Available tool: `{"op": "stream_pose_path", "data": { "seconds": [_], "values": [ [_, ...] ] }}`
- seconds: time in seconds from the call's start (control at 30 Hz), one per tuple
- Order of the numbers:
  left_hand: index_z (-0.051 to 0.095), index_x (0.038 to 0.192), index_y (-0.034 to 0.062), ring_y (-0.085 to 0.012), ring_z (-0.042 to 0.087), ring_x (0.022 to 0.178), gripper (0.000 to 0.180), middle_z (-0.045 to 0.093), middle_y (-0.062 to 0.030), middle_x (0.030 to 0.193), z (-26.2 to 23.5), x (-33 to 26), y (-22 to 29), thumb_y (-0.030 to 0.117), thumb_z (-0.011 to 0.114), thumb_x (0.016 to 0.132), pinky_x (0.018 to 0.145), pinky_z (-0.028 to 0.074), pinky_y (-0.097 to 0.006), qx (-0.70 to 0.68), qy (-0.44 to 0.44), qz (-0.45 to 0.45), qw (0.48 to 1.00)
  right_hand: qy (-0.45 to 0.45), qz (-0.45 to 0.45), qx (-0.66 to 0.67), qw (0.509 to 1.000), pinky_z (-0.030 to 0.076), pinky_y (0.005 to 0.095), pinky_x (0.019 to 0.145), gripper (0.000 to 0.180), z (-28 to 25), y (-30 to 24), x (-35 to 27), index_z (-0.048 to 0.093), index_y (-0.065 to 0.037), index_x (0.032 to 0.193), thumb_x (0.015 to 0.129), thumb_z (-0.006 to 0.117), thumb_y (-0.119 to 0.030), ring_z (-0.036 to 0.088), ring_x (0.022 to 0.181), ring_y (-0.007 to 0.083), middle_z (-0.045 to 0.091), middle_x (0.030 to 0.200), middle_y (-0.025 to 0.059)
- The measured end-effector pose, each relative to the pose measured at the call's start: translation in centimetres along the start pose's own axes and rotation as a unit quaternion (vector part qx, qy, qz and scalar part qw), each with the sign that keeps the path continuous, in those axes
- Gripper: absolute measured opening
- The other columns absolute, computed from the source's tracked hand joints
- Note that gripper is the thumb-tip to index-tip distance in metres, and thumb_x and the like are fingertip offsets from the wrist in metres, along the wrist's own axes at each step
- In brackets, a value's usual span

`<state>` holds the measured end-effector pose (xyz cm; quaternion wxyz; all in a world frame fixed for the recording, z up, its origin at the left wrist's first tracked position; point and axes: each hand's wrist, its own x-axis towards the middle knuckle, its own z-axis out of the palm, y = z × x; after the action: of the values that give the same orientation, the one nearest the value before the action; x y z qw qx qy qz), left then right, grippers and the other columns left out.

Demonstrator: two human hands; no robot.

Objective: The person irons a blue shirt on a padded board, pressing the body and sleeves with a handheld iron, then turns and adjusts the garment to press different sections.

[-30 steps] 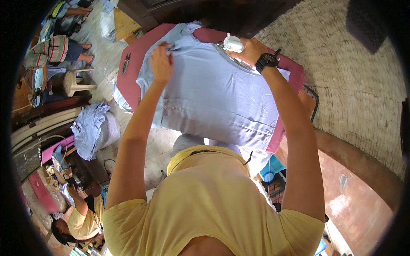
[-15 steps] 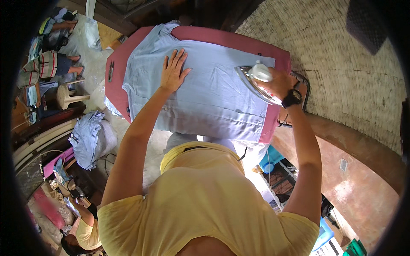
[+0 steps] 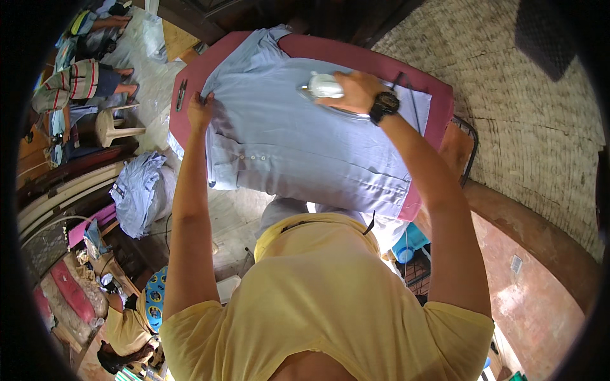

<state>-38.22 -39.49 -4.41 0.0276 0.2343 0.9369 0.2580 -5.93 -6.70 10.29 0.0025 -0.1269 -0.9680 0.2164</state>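
Note:
A light blue buttoned shirt (image 3: 286, 133) lies spread over a dark red ironing board (image 3: 438, 120). My right hand (image 3: 359, 91) is closed round the handle of a white clothes iron (image 3: 325, 86), whose soleplate lies on the upper middle of the shirt. At the shirt's left edge, my left hand (image 3: 201, 112) is closed on the cloth, and the fabric bunches slightly beside it. A small dark pair of snips (image 3: 182, 95) rests on the board's left end, close to that hand. The iron's underside is hidden.
Left of the board stand a beige plastic stool (image 3: 114, 128) and a heap of blue clothes (image 3: 137, 197). Other people (image 3: 79, 89) are at the far left, and one in yellow (image 3: 130, 327) is at the lower left. A woven mat surface (image 3: 508, 120) lies to the right.
The iron in my right hand has slid left from the shirt's right end to its upper middle. My left hand has gone from lying flat on the shirt to gripping its left edge.

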Motion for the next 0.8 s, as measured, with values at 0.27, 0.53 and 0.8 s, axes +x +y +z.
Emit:
{"op": "stream_pose_path", "data": {
  "seconds": [0.27, 0.53, 0.8],
  "values": [
    [0.062, 0.101, -0.0005, -0.0444, 0.064, 0.095, 0.045, 0.067, -0.0242, 0.101, 0.6, 0.9, -0.2, 0.041, 0.071, 0.084, 0.080, 0.050, -0.048, 0.035, 0.016, 0.025, 0.999, -0.053, 0.014, -0.039, 0.998, 0.053, 0.0531, 0.079, 0.050, 1.9, -4.4, 2.4, 0.070, -0.007, 0.099, 0.101, 0.032, -0.039, 0.068, 0.086, 0.0402, 0.070, 0.087, 0.0203],
    [0.062, 0.120, -0.0010, -0.0401, 0.064, 0.105, 0.064, 0.067, -0.0250, 0.111, 0.9, 2.2, -1.0, 0.050, 0.070, 0.082, 0.087, 0.051, -0.045, 0.035, -0.057, -0.009, 0.998, -0.081, 0.012, -0.163, 0.983, 0.056, 0.0488, 0.067, 0.032, -2.0, 4.3, -8.4, 0.065, -0.004, 0.107, 0.097, 0.041, -0.024, 0.069, 0.080, 0.0352, 0.070, 0.087, 0.0178],
    [0.062, 0.116, -0.0022, -0.0408, 0.066, 0.099, 0.060, 0.068, -0.0251, 0.104, 2.0, 2.6, -2.7, 0.049, 0.068, 0.086, 0.082, 0.051, -0.045, 0.039, -0.028, 0.028, 0.998, -0.007, 0.025, 0.080, 0.996, 0.053, 0.0517, 0.074, 0.048, 7.2, -9.8, 1.4, 0.070, -0.004, 0.083, 0.100, 0.039, -0.036, 0.067, 0.078, 0.0428, 0.069, 0.084, 0.0225]
  ]
}}
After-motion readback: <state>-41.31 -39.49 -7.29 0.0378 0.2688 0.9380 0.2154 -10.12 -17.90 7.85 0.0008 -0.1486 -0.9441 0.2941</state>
